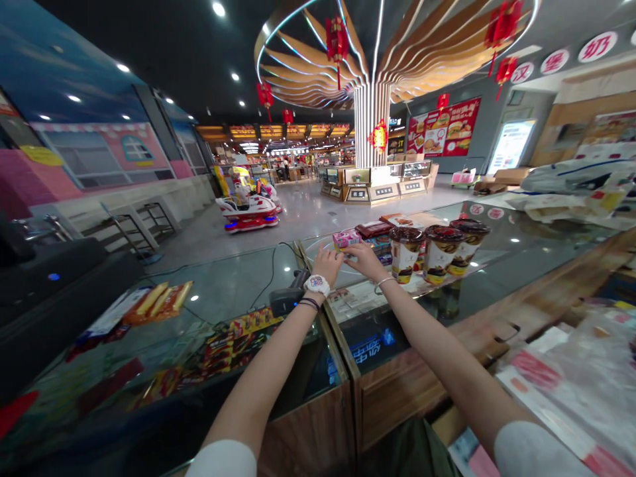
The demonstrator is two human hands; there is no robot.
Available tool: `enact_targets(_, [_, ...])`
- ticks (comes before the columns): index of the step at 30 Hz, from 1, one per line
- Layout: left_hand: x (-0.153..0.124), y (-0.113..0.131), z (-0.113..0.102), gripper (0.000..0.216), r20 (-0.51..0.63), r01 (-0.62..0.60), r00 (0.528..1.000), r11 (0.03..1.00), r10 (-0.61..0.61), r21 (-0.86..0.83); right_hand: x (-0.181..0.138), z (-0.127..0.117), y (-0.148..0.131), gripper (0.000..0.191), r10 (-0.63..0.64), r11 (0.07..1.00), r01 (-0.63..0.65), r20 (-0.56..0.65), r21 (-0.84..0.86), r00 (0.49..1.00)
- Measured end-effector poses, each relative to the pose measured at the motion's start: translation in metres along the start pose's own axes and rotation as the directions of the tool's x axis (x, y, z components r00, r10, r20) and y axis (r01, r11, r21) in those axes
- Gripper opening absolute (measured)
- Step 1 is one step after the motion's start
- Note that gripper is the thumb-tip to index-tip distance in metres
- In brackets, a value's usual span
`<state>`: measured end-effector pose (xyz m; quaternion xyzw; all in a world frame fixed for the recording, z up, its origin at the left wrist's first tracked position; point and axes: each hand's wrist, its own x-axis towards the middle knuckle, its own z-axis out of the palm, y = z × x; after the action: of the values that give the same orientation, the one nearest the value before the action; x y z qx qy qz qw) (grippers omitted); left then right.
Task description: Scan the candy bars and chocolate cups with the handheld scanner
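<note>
My left hand (326,267) and right hand (366,260) reach forward with fingertips close together, just at the near side of a small pink-and-purple printed box (346,238). My fingers are bent, but I cannot tell whether either set is clamped on the box or only touching it. The box sits on the glass-topped counter (521,245), beyond my fingertips. On my left wrist are a chunky white watch (317,285) and dark thin bands; on my right, a slim silver-coloured bangle (385,283). To the right of the box lie a stack of flat, colourful printed packets (381,249), then three tall cups with dark lids and brown, white and yellow sides (442,255). Beside my left forearm rests a black handheld scanner (285,300); farther left lie long yellow-orange wrapped snacks (161,302).
</note>
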<state>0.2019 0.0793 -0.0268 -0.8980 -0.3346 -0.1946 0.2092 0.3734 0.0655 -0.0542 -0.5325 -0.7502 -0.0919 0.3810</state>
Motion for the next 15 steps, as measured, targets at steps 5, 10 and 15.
enact_targets(5, [-0.019, -0.015, -0.024, 0.032, -0.035, -0.036, 0.999, 0.999, 0.035, -0.013, 0.002, 0.001, -0.023, 0.026, -0.080, 0.997, 0.080, -0.043, 0.005, 0.996])
enact_targets(10, [-0.042, -0.026, -0.048, 0.033, -0.047, -0.060, 0.997, 0.995, 0.064, 0.085, 0.004, -0.001, -0.055, 0.022, -0.147, 0.988, 0.150, -0.084, 0.035, 0.986])
enact_targets(15, [-0.070, -0.043, -0.065, 0.032, -0.078, -0.006, 0.997, 0.996, 0.013, 0.086, 0.012, 0.002, -0.090, 0.021, -0.174, 0.984, 0.176, -0.065, 0.023, 0.983])
